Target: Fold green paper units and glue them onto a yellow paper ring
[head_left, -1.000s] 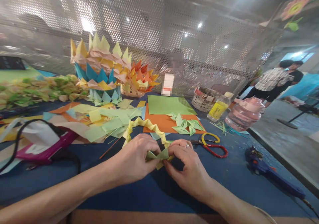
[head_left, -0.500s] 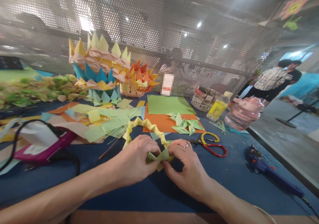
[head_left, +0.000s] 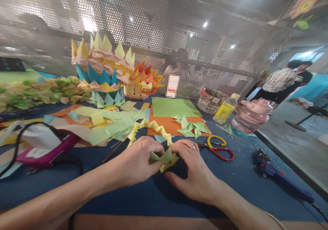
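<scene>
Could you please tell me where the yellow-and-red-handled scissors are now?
In the head view, the yellow-and-red-handled scissors lie right of centre on the dark blue tabletop, just right of the right hand, near the orange paper sheet.

On the desk [head_left: 123, 202], scissors [head_left: 210, 147] lie right of the paper band [head_left: 151, 125], the glue gun [head_left: 284, 181] farther right, paper crowns [head_left: 101, 63] behind left.

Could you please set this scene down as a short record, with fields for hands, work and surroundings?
Left hand: pinching folded green paper
Right hand: beside that paper, thumb spread from fingers
Beyond hands: zigzag-folded yellow strip, curved
Right side: scissors, blue glue gun
Behind: green sheet overlapping orange sheet
Far left: spiky paper crowns
</scene>
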Demonstrator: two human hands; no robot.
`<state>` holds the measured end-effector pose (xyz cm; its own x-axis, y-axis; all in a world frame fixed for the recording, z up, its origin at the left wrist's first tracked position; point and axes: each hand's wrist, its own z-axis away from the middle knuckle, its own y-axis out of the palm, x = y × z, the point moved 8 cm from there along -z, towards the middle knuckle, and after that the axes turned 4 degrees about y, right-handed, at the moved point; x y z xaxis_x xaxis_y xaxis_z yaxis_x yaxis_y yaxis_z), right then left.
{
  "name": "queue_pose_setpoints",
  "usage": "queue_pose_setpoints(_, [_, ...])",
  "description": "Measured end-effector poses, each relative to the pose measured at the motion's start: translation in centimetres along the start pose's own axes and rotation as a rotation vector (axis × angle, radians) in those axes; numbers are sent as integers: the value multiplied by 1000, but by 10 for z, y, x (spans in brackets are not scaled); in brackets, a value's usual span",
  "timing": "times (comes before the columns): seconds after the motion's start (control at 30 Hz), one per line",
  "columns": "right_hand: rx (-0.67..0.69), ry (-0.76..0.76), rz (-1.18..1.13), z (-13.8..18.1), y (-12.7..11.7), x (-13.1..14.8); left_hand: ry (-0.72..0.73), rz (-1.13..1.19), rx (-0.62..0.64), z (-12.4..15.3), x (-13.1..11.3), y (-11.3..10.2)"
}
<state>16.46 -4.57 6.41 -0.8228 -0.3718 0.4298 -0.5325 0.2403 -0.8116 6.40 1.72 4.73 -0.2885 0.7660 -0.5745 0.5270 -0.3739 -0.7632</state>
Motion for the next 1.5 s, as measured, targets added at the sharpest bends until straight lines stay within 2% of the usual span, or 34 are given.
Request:
queue_pose_setpoints(0.17, [94,-62,108,-2,4,-12,-9,-21,53,0,-2,-4])
queue_pose_setpoints(0.37, [147,-89,186,-5,2,-23,-3,-62,139,1,-3,-6])
queue_pose_setpoints(0.6, [107,-97,169,-8,2,-25,56,-274,186,0,-1,-1])
queue_pose_setpoints(0.67, [89,-103,161,-8,3,-25,77,-282,166,-1,-1,-2])
queue_pose_setpoints(0.87, [15,-99,139,-7,-3,-25,167,-297,-7,-5,1,-20])
queue_pose_setpoints(1.07, [-210,-44,124,-8,-26,-30,201,-369,-139,-7,5,-46])
queue_pose_setpoints(1.17, [-292,4,127,-9,-34,-36,266,-353,-190,-9,3,-53])
queue_pose_setpoints(1.3, [-292,32,131,-9,-34,-42,376,-297,-146,-14,6,-49])
queue_pose_setpoints(1.5, [-220,73,188,-10,-30,-51,337,-351,-48,-17,31,-40])
